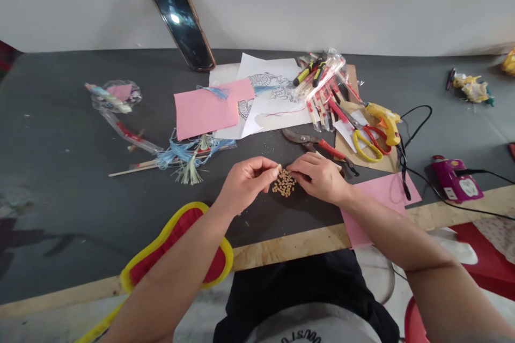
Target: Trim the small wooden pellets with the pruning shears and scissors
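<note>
- The pile of small tan pieces lay on the dark tabletop, between the two hands I followed from afar.
- I judged the pieces light, stiff and apt to scatter; a fingertip pinch across their sides seemed the surest hold.
- At the pile's left edge, the left hand pinched one small piece between thumb and forefinger.
- At its right edge, the right hand had fingers bunched; I couldn't tell whether they gripped anything.
- Just beyond the pile lay red-handled pruning shears; beyond and right of it, scissors and a yellow glue gun.
- Well right of the pile, a purple box bore a pale label, too small to read.
- On the pile's near side, a grey shirt carried inverted, cut-off lettering, perhaps "OUSTO".
</note>
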`<state>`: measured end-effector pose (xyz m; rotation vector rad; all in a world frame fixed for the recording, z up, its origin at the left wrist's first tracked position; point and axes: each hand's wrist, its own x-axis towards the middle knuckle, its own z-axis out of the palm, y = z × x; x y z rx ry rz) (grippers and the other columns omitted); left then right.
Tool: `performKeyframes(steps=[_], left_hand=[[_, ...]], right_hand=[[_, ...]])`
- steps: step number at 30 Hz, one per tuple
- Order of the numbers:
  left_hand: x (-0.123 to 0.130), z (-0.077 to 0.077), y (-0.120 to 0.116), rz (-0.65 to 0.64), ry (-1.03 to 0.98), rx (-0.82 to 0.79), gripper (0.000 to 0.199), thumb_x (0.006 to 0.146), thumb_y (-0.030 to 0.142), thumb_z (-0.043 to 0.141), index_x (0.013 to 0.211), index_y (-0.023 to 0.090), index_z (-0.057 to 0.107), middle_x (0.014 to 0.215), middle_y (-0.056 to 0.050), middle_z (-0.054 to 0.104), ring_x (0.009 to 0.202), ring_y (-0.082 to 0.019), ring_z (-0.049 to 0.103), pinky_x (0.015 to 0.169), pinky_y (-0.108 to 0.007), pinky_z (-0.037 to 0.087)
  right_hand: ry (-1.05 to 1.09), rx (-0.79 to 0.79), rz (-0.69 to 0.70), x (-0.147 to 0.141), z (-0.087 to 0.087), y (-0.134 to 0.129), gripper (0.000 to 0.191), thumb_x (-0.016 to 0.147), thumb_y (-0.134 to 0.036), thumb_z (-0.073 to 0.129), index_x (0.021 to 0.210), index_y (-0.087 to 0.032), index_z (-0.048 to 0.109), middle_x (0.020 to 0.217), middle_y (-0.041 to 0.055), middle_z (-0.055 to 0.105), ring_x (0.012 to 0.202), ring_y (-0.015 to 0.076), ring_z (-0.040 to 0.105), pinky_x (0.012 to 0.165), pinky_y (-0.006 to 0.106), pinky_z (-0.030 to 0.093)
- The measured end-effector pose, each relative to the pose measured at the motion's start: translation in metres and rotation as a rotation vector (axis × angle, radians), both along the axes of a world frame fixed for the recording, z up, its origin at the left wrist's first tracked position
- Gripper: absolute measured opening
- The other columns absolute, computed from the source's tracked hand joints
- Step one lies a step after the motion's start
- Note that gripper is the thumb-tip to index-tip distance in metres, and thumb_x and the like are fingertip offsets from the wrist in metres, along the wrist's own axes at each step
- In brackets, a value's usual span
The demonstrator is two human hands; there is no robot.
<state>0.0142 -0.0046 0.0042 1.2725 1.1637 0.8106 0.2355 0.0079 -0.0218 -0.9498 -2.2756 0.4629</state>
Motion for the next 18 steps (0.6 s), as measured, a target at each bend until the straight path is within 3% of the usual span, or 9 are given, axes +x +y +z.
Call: performKeyframes(steps=[5,10,15,18], left_hand=[[-0.003,-0.006,0.005,0.137,-0.091,0.026,0.023,0.084,0.039,0.074,0.090,0.017,0.075,0.075,-0.002,0.069,0.052,-0.008,0.051,0.050,-0.022,0.042],[-0.002,-0.009,0.006,0.149,-0.107,0.048,0.027,0.083,0.042,0.076,0.094,0.017,0.077,0.078,-0.004,0.071,0.053,-0.009,0.052,0.051,-0.023,0.044],[0.000,-0.010,0.005,0.139,-0.152,0.038,0.029,0.082,0.042,0.078,0.095,0.017,0.076,0.080,-0.005,0.075,0.051,-0.008,0.052,0.050,-0.023,0.045],[0.000,-0.007,0.005,0.139,-0.168,0.024,0.026,0.081,0.040,0.079,0.093,0.017,0.075,0.078,-0.005,0.075,0.049,-0.007,0.051,0.048,-0.021,0.043]], right_hand=[[-0.026,0.032,0.058,0.000,-0.003,0.001,0.028,0.098,-0.015,0.049,0.104,-0.022,0.076,0.096,0.0080,0.076,0.085,0.0204,0.066,0.076,0.036,0.057],[0.067,-0.047,0.039,-0.003,0.007,-0.002,0.025,0.100,-0.018,0.050,0.109,-0.021,0.073,0.099,0.0086,0.076,0.091,0.0215,0.068,0.083,0.039,0.058],[-0.138,-0.017,0.014,0.011,0.026,0.003,0.021,0.099,-0.023,0.054,0.105,-0.022,0.074,0.107,0.0101,0.072,0.099,0.0232,0.067,0.091,0.042,0.056],[-0.223,0.045,-0.091,0.036,0.034,0.013,0.021,0.098,-0.024,0.055,0.099,-0.020,0.075,0.106,0.0120,0.072,0.100,0.0266,0.064,0.096,0.048,0.053]])
